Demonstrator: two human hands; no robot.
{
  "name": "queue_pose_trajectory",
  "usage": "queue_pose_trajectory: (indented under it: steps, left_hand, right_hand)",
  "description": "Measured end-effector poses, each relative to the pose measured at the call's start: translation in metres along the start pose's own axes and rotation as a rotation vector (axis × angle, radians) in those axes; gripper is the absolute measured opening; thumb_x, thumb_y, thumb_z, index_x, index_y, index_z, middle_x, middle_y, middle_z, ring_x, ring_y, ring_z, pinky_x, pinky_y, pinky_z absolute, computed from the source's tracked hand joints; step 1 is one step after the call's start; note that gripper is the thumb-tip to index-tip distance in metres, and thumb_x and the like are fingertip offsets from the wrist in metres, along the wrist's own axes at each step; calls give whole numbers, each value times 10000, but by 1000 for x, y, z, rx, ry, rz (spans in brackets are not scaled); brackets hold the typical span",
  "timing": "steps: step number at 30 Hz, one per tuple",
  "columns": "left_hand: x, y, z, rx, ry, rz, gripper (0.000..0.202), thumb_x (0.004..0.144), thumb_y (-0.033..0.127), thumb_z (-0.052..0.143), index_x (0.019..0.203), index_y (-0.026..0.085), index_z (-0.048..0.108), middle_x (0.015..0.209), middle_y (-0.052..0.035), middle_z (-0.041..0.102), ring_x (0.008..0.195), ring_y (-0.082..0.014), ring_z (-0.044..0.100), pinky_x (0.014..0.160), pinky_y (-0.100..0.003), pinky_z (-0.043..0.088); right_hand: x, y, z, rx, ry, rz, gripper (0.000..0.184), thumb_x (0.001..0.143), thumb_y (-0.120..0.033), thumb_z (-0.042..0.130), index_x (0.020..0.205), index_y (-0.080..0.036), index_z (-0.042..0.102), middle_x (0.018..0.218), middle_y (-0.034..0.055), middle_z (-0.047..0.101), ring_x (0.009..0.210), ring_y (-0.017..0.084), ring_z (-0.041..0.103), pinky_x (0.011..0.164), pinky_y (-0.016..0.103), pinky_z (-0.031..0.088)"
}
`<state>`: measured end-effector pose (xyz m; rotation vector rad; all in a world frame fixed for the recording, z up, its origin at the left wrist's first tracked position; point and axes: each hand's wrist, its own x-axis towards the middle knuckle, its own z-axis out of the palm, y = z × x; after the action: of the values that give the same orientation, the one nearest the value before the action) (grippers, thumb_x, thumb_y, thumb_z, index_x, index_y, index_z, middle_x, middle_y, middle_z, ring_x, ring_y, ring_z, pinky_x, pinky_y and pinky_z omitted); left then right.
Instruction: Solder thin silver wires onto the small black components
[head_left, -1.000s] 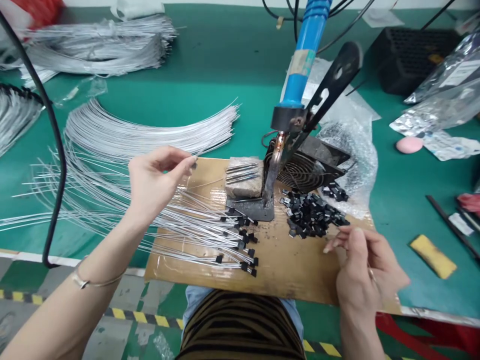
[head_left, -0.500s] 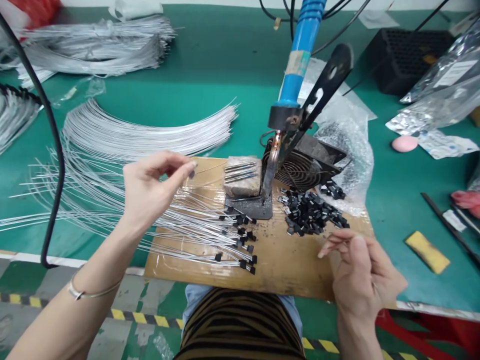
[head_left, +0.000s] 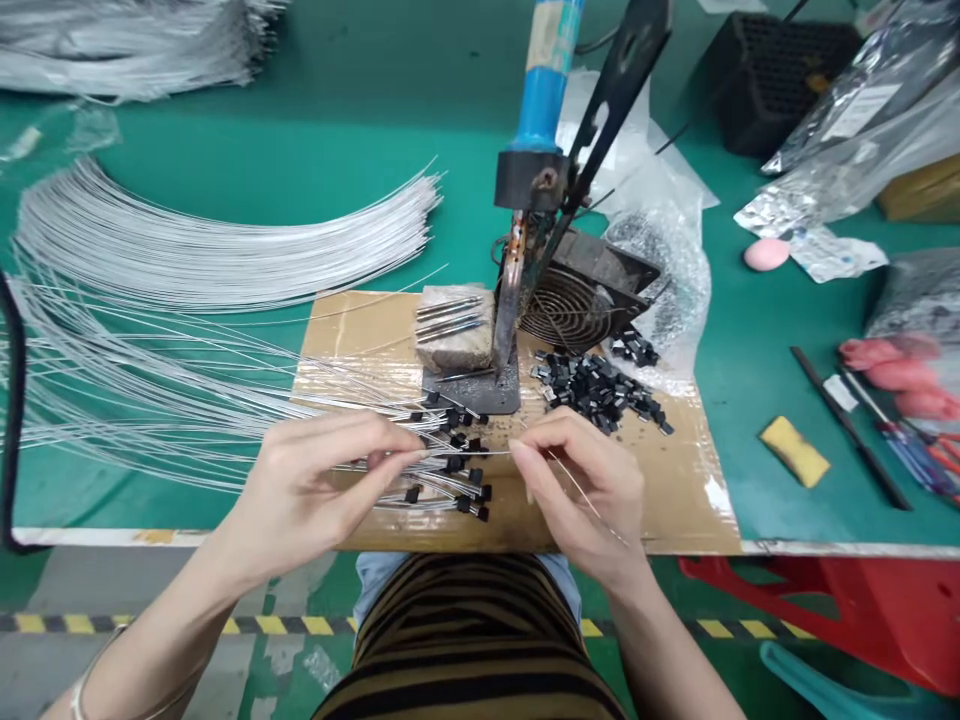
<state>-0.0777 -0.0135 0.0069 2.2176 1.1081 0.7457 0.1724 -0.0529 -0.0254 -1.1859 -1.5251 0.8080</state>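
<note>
My left hand point(head_left: 330, 480) pinches a thin silver wire point(head_left: 465, 452) between thumb and fingers above the cardboard sheet point(head_left: 570, 500). My right hand point(head_left: 585, 485) is pinched at the wire's other end, close in front of my body; what its fingertips hold is too small to name. Under the hands lie several wires tipped with small black parts point(head_left: 457, 480). A loose pile of black parts point(head_left: 600, 390) sits to the right. Behind it a blue-handled soldering iron point(head_left: 536, 130) stands fixed in its holder, tip down on a metal plate point(head_left: 472, 390).
Curved bundles of silver wire point(head_left: 210, 250) cover the green table on the left. A small fan point(head_left: 577, 300), plastic bags point(head_left: 840, 130), a pink blob point(head_left: 765, 253), a yellow sponge point(head_left: 795, 452) and tools point(head_left: 900, 420) lie to the right. A red stool point(head_left: 825, 610) stands below the table edge.
Both hands came together toward my body: the left moved down and right with the wire, the right moved left from the pile to meet it. The view tilted downward.
</note>
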Motion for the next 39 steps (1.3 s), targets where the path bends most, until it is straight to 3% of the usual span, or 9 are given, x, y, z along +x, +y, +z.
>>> queue_pose_trajectory:
  steps: [3, 8, 13, 15, 18, 20, 23, 32, 39]
  left_hand:
    - [-1, 8, 7, -9, 34, -8, 209, 944, 86, 742, 1009, 284, 720, 877, 46, 806, 758, -118, 761, 725, -229, 571]
    - [-1, 19, 21, 20, 61, 18, 279, 936, 14, 706, 1062, 263, 702, 971, 19, 806, 859, -126, 757, 823, -252, 568]
    - [5, 22, 21, 72, 43, 11, 197, 935, 61, 712, 1002, 247, 709, 852, 37, 793, 700, -125, 691, 695, -292, 483]
    - [11, 20, 17, -48, -40, -95, 132, 942, 121, 727, 926, 252, 736, 780, 52, 774, 605, -109, 629, 597, -273, 440]
    - [18, 15, 12, -292, -178, -346, 141, 941, 253, 747, 802, 246, 771, 724, 32, 754, 608, -122, 602, 530, -239, 416]
    - [22, 12, 11, -388, -236, -492, 186, 929, 338, 756, 781, 230, 789, 712, 8, 733, 622, -133, 577, 525, -235, 401]
    - [24, 10, 13, -447, -253, -584, 225, 908, 392, 767, 780, 210, 801, 686, -1, 690, 602, -124, 504, 516, -233, 356]
    - [24, 10, 16, -446, -199, -589, 190, 892, 367, 771, 776, 223, 818, 694, -1, 710, 593, -119, 479, 521, -240, 336]
    - [24, 16, 16, -354, -216, -473, 193, 953, 293, 706, 779, 222, 753, 659, 33, 679, 596, -108, 528, 537, -218, 377]
  right_hand:
    - [-4, 0, 5, 23, -15, 45, 175, 996, -147, 668, 836, -216, 654, 763, -18, 636, 697, 141, 597, 659, 293, 497]
    - [-15, 1, 17, 183, -2, 280, 220, 1061, -288, 619, 864, -217, 686, 775, -12, 649, 625, 128, 594, 587, 276, 482]
    - [-17, 4, 14, 257, 4, 320, 249, 1085, -312, 592, 916, -219, 749, 796, -18, 650, 583, 107, 613, 565, 257, 498]
    - [-17, 6, 8, 242, 33, 325, 289, 1100, -324, 562, 916, -221, 759, 800, -14, 645, 601, 112, 621, 583, 262, 500]
    - [-18, 10, -1, 220, 46, 345, 323, 1106, -358, 547, 889, -216, 741, 793, -10, 628, 602, 116, 597, 567, 267, 467]
    - [-18, 10, -5, 184, -12, 344, 305, 1096, -360, 571, 876, -216, 724, 774, -14, 620, 628, 120, 585, 587, 267, 447]
    - [-16, 8, -4, 174, -136, 335, 259, 1065, -355, 629, 863, -212, 707, 788, -10, 635, 688, 125, 586, 624, 264, 432]
    - [-9, 7, 11, 287, -182, 403, 262, 999, -290, 738, 767, -210, 646, 723, -47, 600, 636, 96, 513, 589, 246, 382]
    - [-6, 6, 5, 276, -250, 319, 249, 1042, -255, 677, 799, -208, 644, 751, -46, 568, 687, 106, 505, 640, 269, 368]
